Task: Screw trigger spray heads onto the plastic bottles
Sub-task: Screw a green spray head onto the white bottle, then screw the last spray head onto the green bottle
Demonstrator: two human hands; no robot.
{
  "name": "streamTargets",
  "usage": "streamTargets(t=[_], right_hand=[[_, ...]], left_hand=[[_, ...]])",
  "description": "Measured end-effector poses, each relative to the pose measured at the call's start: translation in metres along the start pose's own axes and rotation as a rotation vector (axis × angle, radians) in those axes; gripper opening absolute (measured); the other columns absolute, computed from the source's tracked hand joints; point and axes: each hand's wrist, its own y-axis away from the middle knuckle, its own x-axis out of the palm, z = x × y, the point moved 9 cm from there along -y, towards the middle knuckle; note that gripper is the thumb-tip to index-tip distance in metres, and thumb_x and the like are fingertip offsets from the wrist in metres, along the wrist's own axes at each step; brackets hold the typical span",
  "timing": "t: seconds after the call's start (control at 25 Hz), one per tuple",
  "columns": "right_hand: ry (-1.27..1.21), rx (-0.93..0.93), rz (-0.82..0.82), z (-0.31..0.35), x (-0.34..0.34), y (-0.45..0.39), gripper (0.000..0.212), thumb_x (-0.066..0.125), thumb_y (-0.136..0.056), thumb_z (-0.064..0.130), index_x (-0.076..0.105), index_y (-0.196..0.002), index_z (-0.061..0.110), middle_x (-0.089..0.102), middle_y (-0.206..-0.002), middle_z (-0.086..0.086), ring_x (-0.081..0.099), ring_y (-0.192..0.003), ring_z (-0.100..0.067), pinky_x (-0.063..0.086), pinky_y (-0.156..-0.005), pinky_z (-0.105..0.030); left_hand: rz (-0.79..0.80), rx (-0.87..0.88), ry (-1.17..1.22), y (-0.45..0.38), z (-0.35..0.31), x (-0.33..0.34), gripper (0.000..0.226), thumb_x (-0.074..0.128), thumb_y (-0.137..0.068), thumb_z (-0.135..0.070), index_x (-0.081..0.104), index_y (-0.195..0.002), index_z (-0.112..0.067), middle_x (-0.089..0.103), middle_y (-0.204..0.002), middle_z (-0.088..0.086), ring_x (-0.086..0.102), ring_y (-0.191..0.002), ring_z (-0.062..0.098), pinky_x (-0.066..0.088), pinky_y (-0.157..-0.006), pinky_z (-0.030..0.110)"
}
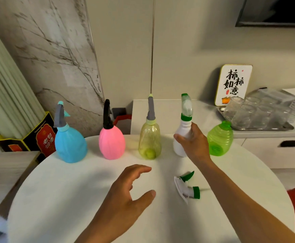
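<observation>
Seen from the head camera, a person is standing over a round white table (59, 199) where five plastic bottles are lined up along the far edge. The right hand (193, 142) is wrapping its fingers around the white bottle (179, 142), which is standing upright and already carrying a green-and-white trigger spray head (186, 106). The left hand (125, 195) is hovering above the tabletop nearer the camera, fingers spread and loosely bent, gripping nothing. A loose trigger spray head (187, 187), white with green trigger and collar, is lying on its side on the table, just right of the left hand and in front of the white bottle. To the right of the white bottle, a ribbed green bottle (220, 139) is standing with its neck uncapped. To the left, a yellow-green bottle (149, 142), a pink bottle (112, 142) and a blue bottle (70, 146) are standing in a row, each topped with a sprayer. Behind, on a white cabinet (266, 149), a metal tray (264, 127) is holding clear glasses beside a framed calligraphy sign (233, 84).
</observation>
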Motion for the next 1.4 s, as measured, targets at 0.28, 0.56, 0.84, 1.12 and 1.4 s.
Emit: streamTargets(t=[0.28, 0.56, 0.84, 1.12, 1.4], right_hand=[[-0.044, 0.074, 0.12, -0.022, 0.0, -0.01, 0.053, 0.079, -0.077, 0.042, 0.054, -0.12, 0.021, 0.063, -0.101, 0.002, 0.059, -0.09, -0.023, 0.039, -0.069, -0.03], [-0.098, 0.136, 0.157, -0.033, -0.002, 0.008, 0.079, 0.086, -0.073, 0.031, 0.044, -0.138, 0.018, 0.056, -0.11, 0.004, 0.056, -0.099, -0.021, 0.041, -0.074, -0.027], [0.008, 0.166, -0.174, -0.044, -0.081, 0.031, 0.035, 0.077, -0.078, 0.014, 0.052, -0.101, 0.024, 0.064, -0.077, 0.007, 0.062, -0.071, -0.014, 0.036, -0.054, -0.02], [-0.105, 0.311, -0.299, -0.091, -0.118, 0.005, 0.092, 0.088, -0.071, 0.024, 0.033, -0.145, 0.019, 0.046, -0.144, -0.013, 0.048, -0.127, -0.034, 0.044, -0.099, -0.044], [-0.335, 0.356, -0.095, -0.125, -0.083, -0.01, 0.082, 0.087, -0.068, 0.004, 0.045, -0.136, 0.021, 0.06, -0.122, -0.008, 0.059, -0.11, -0.03, 0.051, -0.081, -0.033]], left_hand=[[0.046, -0.032, -0.012, 0.0, 0.002, 0.012, 0.043, 0.071, -0.083, -0.037, 0.052, -0.117, -0.056, 0.043, -0.13, -0.04, 0.041, -0.123, -0.012, 0.038, -0.094, 0.013], [0.064, -0.092, 0.002, -0.001, 0.009, 0.012, 0.043, 0.073, -0.082, -0.035, 0.054, -0.116, -0.055, 0.049, -0.123, -0.041, 0.045, -0.117, -0.014, 0.042, -0.093, 0.017], [0.062, -0.045, 0.052, -0.004, -0.004, 0.014, 0.041, 0.074, -0.082, -0.035, 0.058, -0.116, -0.051, 0.052, -0.123, -0.038, 0.047, -0.118, -0.011, 0.043, -0.093, 0.018], [0.075, -0.051, 0.03, 0.0, -0.004, 0.012, 0.044, 0.074, -0.083, -0.033, 0.055, -0.113, -0.058, 0.053, -0.114, -0.044, 0.05, -0.111, -0.014, 0.042, -0.085, 0.011], [0.086, -0.125, 0.017, -0.005, 0.016, 0.018, 0.038, 0.078, -0.08, -0.028, 0.063, -0.107, -0.051, 0.065, -0.113, -0.024, 0.053, -0.108, -0.014, 0.045, -0.082, 0.013]])
